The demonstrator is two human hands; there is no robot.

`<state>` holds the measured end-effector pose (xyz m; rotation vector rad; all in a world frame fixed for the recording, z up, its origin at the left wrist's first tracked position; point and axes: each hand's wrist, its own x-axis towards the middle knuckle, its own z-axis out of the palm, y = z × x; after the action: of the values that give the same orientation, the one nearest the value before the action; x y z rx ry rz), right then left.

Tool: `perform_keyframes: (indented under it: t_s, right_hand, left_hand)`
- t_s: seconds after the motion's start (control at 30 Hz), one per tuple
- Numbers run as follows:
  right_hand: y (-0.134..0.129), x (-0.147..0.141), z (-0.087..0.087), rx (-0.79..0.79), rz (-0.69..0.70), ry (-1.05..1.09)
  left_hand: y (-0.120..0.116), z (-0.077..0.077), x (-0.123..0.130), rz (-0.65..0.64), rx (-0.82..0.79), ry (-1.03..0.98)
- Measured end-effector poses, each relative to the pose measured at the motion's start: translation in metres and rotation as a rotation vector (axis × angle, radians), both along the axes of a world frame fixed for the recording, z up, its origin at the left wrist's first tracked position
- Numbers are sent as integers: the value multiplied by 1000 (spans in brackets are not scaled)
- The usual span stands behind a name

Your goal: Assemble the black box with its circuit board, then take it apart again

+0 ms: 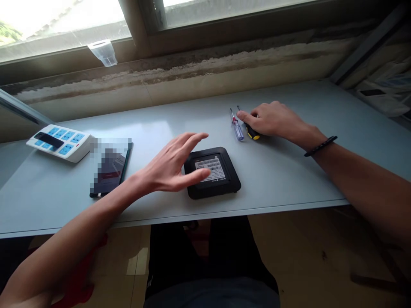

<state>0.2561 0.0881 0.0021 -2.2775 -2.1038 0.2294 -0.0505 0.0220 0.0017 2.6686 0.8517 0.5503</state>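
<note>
- On a pale table (154,128) below a window (80,17), saw a flat black box (213,187) lying near the front edge, with a printed label (216,167) facing up
- Over the left side of this box, saw the left hand (175,164), with fingers spread and thumb held wide across the label; could not tell whether touching the box or just above it
- Farther back and to the right, saw the right hand (271,119) curled over a black-and-yellow screwdriver (251,131) on the table, with the thumb reaching towards the shaft; could not tell how tightly closed, with most fingers hidden
- Just left of that, saw a second screwdriver (237,129) with a clear handle, lying nearly parallel, tip towards the window
- Judged the black-and-yellow screwdriver light, stiff and fairly sure in the grip; best taken by the thick handle, not the thin shaft
- Judged the clear handle harder and smoother, so likelier to slip or roll
- Judged the box stiff, fairly light, perhaps slick on the outside and possibly delicate inside; best held by opposite side edges, without pressing on the middle
- Towards the left end of the table, made out a white power strip (71,149) with blue sockets and a dark bar-shaped object (49,140) on top, beside a flat item (111,169) blurred past recognition
</note>
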Motion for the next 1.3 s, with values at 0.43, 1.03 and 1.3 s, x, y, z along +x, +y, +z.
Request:
perform_keyframes:
  t_s: [0.43, 1.03, 1.3]
  right_hand:
    - [-11, -5, 10, -18, 2, 11]
    - [-10, -1, 15, 82, -45, -9]
    - [-13, -6, 15, 124, 16, 18]
  left_hand:
    - [-18, 7, -21, 12, -40, 313]
    - [-28, -13, -23, 39, -51, 127]
    - [-29, -11, -23, 49, -95, 119]
